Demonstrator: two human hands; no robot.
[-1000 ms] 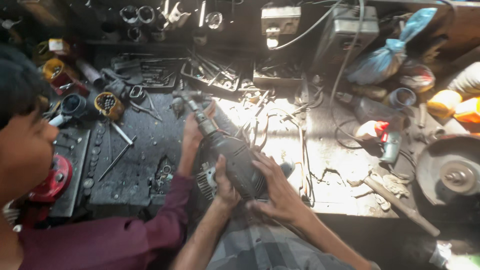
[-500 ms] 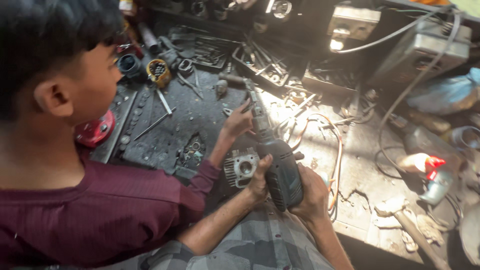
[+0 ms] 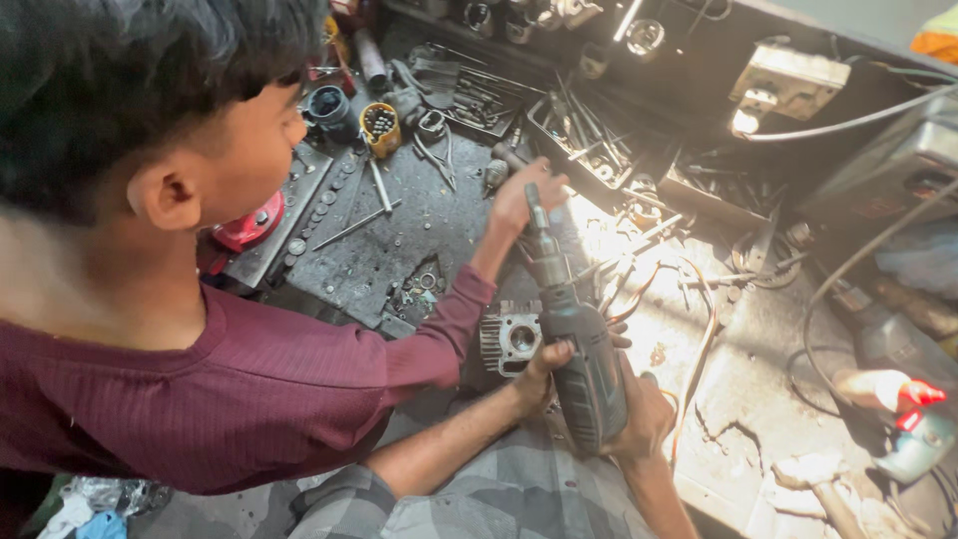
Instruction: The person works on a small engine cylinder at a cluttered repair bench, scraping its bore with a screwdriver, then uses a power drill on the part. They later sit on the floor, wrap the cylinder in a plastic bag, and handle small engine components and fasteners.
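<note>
Surface (image 3: pixel 399 250): dark, greasy, littered with tools. My view has swung left since a second ago, so its right edge is mostly cut off. The co-worker (image 3: pixel 249 379) in a maroon shirt now fills the left half of the view, leaning in from the near left corner.

Drill (image 3: pixel 584 349): same place as before, over the middle of the surface near the front edge, nose pointing to the far edge. Finned cylinder (image 3: pixel 511 339) lies just left of it, touching or nearly so; can't tell which.

My right hand (image 3: pixel 644 419) is still clenched round the drill's rear body, and my left hand (image 3: pixel 544 371) still grasps its left side. The co-worker's hand (image 3: pixel 519 200) stays at the nose. So the camera moved, the hold didn't; I judge the work on the drill is unchanged. Yellow cup (image 3: pixel 379 125) sits toward the far left.
</note>
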